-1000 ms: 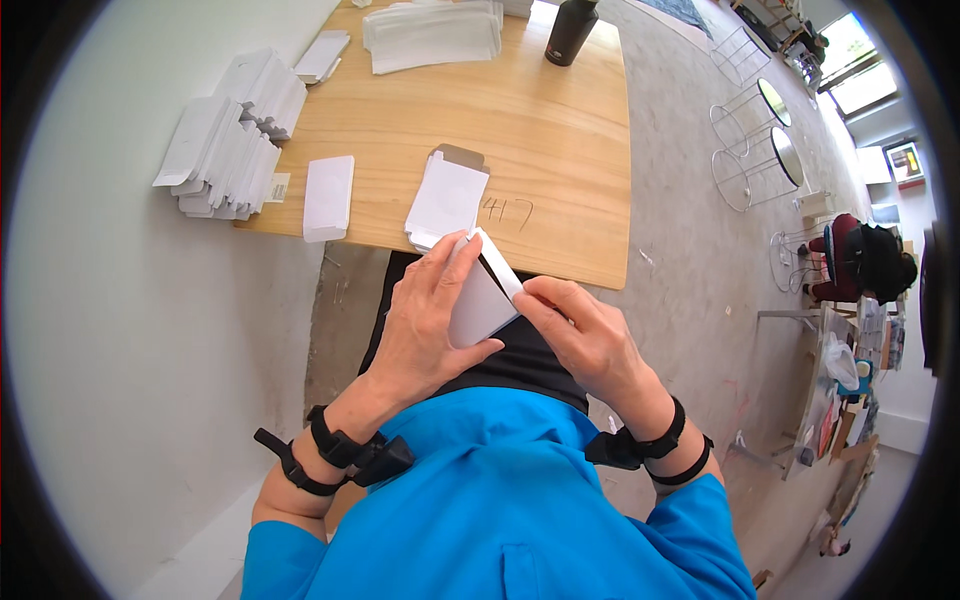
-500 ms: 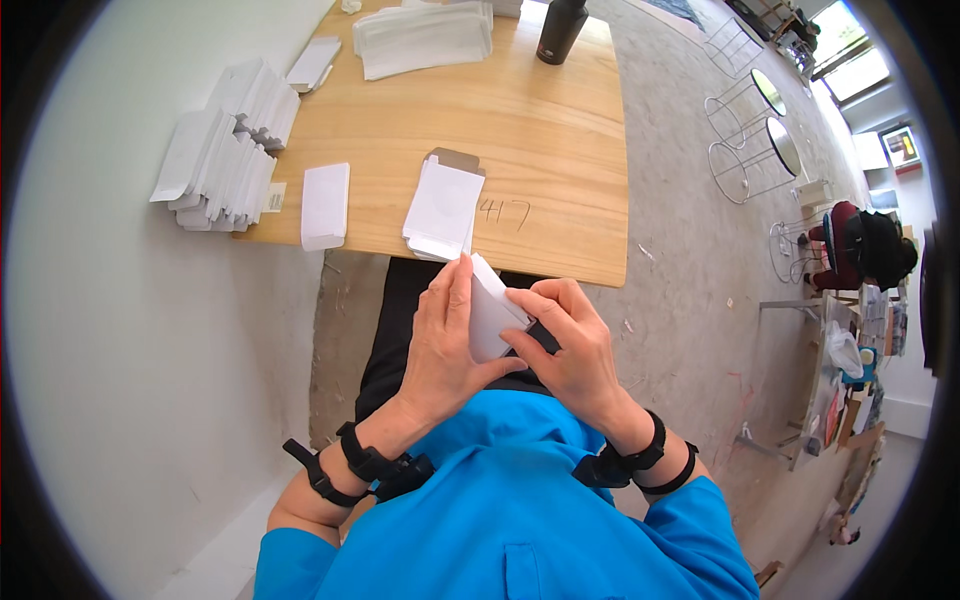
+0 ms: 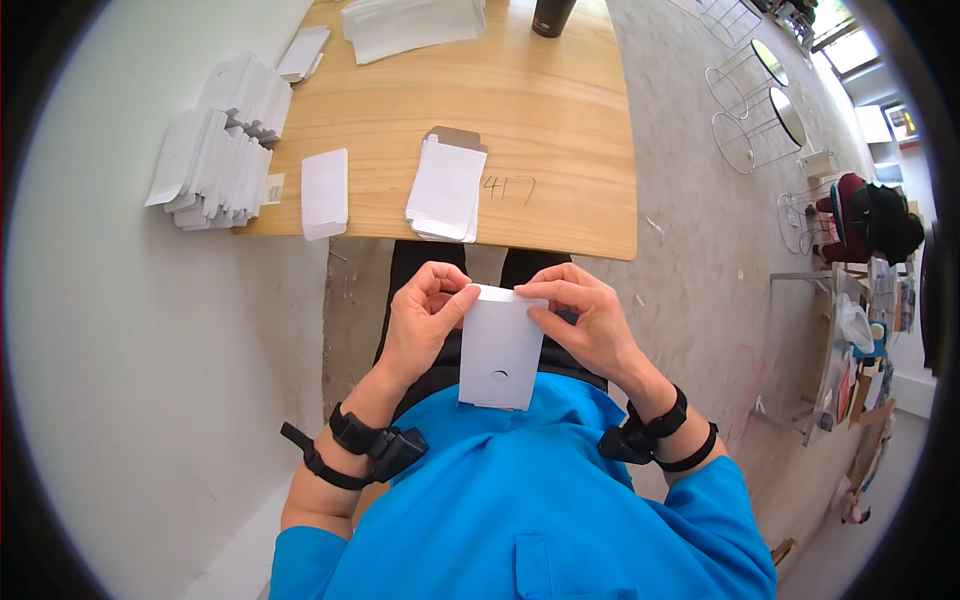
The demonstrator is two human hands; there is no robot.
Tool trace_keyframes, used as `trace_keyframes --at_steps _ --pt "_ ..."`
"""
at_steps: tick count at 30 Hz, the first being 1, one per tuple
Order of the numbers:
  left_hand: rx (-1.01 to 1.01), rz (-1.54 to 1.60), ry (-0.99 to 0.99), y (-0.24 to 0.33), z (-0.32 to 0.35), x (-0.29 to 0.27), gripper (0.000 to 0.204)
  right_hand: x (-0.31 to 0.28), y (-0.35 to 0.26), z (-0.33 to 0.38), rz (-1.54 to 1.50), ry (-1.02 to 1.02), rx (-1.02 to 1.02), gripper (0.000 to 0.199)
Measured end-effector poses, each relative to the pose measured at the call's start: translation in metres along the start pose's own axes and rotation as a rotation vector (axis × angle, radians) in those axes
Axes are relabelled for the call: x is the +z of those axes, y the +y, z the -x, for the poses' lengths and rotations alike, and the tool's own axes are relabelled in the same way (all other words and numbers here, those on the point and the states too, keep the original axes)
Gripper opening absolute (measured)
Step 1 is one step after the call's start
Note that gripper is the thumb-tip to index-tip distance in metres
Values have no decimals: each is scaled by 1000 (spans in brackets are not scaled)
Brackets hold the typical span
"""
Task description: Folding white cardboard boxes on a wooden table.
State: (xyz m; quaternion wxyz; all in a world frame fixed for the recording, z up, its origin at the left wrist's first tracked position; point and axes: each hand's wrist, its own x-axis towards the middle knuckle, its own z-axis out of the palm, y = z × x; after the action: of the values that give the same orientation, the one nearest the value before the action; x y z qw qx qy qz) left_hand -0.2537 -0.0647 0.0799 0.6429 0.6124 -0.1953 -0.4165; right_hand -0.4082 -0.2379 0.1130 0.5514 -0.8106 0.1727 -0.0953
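Just off the desk (image 3: 560,120), the white box (image 3: 500,345) has swung from slanted to straight; left grip (image 3: 418,315) and right grip (image 3: 588,318) each pinch a top corner, so both share that end now.

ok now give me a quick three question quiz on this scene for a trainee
1. What do the left hand and right hand both pinch?
2. Fill in: the dark bottle stands on the ____.
3. The bunched white cartons are: a) on the person's right, b) on the person's left, c) in the person's lap.

Key:
1. The white box, at its upper edge.
2. Wooden table.
3. b
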Motion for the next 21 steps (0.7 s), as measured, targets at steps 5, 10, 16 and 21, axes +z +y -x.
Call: trace_keyframes --at_steps 5,10,16,21 --pt "-114 61 -30 5 -6 1 13 7 5 2 -153 75 49 13" --pt "-90 111 -101 8 -2 -1 14 7 3 4 -167 89 72 10" --pt "23 27 -36 6 9 -7 31 14 7 5 -184 166 90 11" --pt "73 -7 -104 -1 9 -18 19 11 13 4 -67 120 -21 12"
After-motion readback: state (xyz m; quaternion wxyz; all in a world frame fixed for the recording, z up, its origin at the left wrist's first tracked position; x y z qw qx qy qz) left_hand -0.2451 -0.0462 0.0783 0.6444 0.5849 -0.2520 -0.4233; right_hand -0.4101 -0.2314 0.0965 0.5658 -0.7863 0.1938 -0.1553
